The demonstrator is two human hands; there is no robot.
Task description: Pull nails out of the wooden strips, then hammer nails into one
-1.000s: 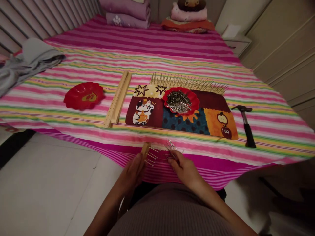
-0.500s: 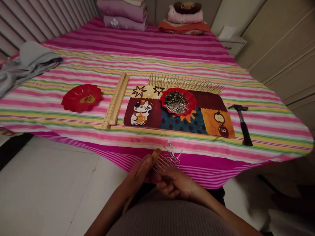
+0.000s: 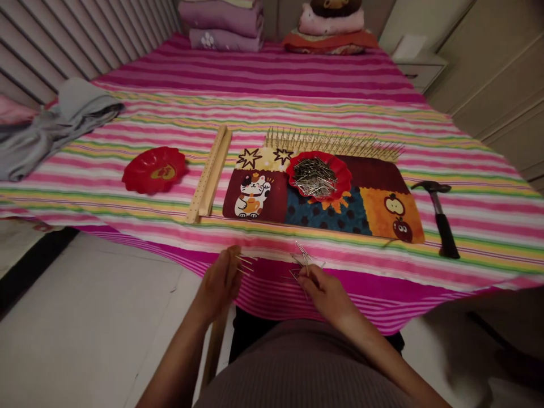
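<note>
While the left hand (image 3: 219, 286) clasps a wooden strip (image 3: 216, 343) low in front of the body, fingers wrapped round its upper part, a short row of jutting nails (image 3: 246, 264) pokes out toward the right. Across the gap, the right hand (image 3: 326, 292) is down at a scatter of loose nails (image 3: 303, 252) by the near edge of the striped cloth (image 3: 263, 241), thumb and forefinger drawn together right among them; whether a nail is caught between those fingertips, one cannot tell. Just beyond, a patchwork-print mat (image 3: 327, 218) lies flat, and on it sits a red scalloped bowl (image 3: 345, 170) heaped with more nails (image 3: 315, 177). Behind the mat, a nail-studded strip (image 3: 335, 144) bristles along its length. To the left, two wooden bars (image 3: 210, 173), one dotted with holes, lie lengthwise beside each other, and a second red dish (image 3: 155, 170) sits farther left. And over at the right, a hammer (image 3: 442, 221) rests near the mat, black handle toward the person.
</note>
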